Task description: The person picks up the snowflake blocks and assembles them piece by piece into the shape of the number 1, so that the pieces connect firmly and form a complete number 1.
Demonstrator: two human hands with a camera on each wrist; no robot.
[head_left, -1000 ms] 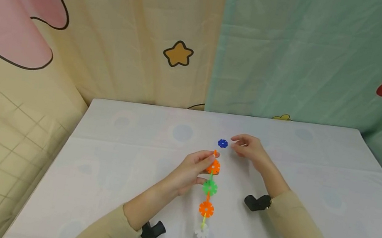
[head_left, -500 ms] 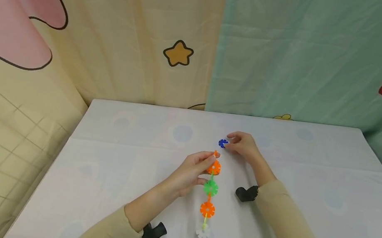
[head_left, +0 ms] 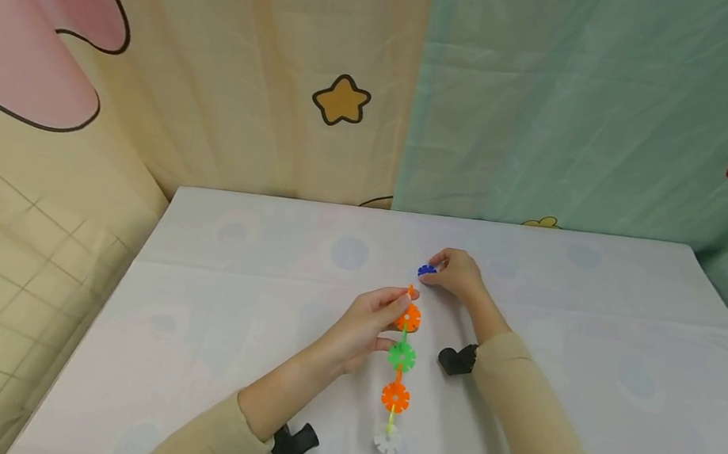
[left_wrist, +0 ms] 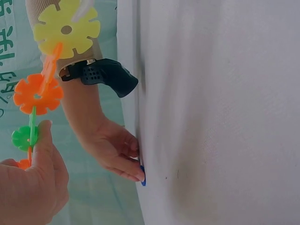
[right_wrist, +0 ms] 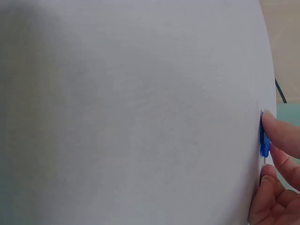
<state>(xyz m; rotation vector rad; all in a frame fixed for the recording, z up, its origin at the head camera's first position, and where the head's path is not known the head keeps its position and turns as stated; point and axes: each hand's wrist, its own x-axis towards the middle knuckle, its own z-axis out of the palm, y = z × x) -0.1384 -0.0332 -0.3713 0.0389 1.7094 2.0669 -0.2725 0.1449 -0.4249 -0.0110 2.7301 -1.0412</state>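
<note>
In the head view my left hand holds a chain of slotted snowflake discs by its far end. Thumb and fingers grip it at an orange snowflake disc. Toward me follow a green disc, another orange disc and a white disc, with edge-on discs linking them. The left wrist view shows a yellow disc of the chain face-on. My right hand pinches a blue snowflake disc beyond the chain. In the right wrist view the blue disc is between thumb and finger, near the tabletop.
A white cloth with pale spots covers the table. Printed curtains hang behind and at the sides. Black wrist devices are on both wrists.
My right hand has moved left to the blue disc and now pinches it. The disc has tilted from lying flat. My left hand and the chain have hardly moved.
</note>
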